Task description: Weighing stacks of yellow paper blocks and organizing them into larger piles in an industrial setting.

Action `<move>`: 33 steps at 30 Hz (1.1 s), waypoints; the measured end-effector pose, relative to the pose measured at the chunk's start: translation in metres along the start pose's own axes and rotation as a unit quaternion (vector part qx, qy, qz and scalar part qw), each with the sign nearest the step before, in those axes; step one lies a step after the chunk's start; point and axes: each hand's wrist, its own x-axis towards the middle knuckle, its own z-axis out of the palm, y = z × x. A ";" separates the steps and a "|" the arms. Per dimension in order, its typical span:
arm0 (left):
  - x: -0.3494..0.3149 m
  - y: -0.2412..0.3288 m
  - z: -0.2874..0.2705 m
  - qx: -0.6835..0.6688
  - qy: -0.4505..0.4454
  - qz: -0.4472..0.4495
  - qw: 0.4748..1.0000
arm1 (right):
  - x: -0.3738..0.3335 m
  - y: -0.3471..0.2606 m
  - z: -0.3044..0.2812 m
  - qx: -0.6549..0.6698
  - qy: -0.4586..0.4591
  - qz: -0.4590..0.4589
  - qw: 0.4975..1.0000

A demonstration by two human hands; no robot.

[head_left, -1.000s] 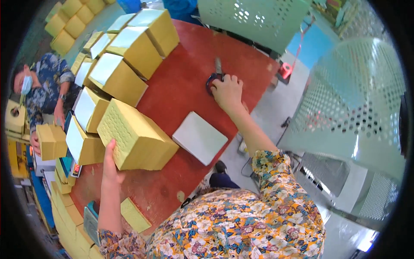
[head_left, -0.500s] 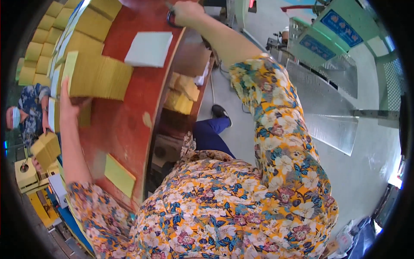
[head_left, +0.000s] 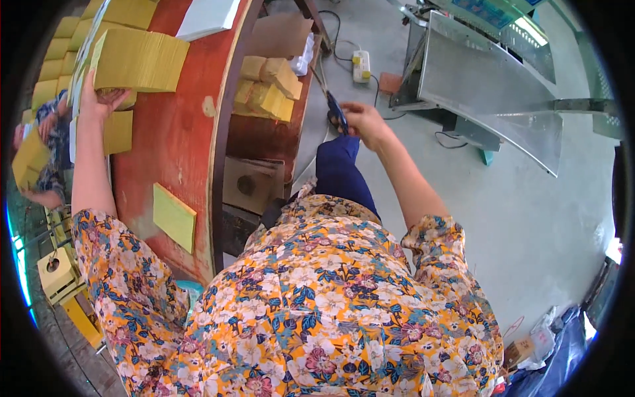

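My right hand (head_left: 362, 124) is closed around the dark blue handles of a pair of scissors (head_left: 336, 111), held over the floor to the right of the red table, above my knee. The blades point up and away. At the table's left side, my left hand (head_left: 99, 104) grips the near left corner of a thick stack of yellow-brown paper pieces (head_left: 141, 61), which look like envelopes standing on edge. Its thumb side reaches up along the stack's end and the other fingers curl below it. Another yellow-brown stack (head_left: 119, 132) sits just nearer, beside my wrist.
On the red table (head_left: 169, 142) lie a flat yellow pad (head_left: 174, 215) and a white paper stack (head_left: 206, 18). A lower shelf holds yellow-brown bundles (head_left: 270, 86). Across the table works another person (head_left: 49, 132) holding a stack. A metal machine (head_left: 486, 79) and power strip (head_left: 361, 66) are at right.
My right hand has come back from the table's far edge to above my knee with the scissors. My left hand stays at the stack, while the whole view has shifted.
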 end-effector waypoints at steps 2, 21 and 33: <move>0.001 -0.003 -0.002 -0.006 0.020 -0.002 1.000 | -0.012 0.020 0.008 -0.068 0.014 0.013 0.998; -0.057 -0.007 0.065 0.047 -0.011 0.040 0.998 | 0.279 0.091 0.122 -0.558 0.004 -0.286 0.779; -0.082 0.006 0.049 -0.079 -0.084 -0.009 0.993 | 0.061 -0.270 0.140 -0.573 -0.213 -0.222 0.759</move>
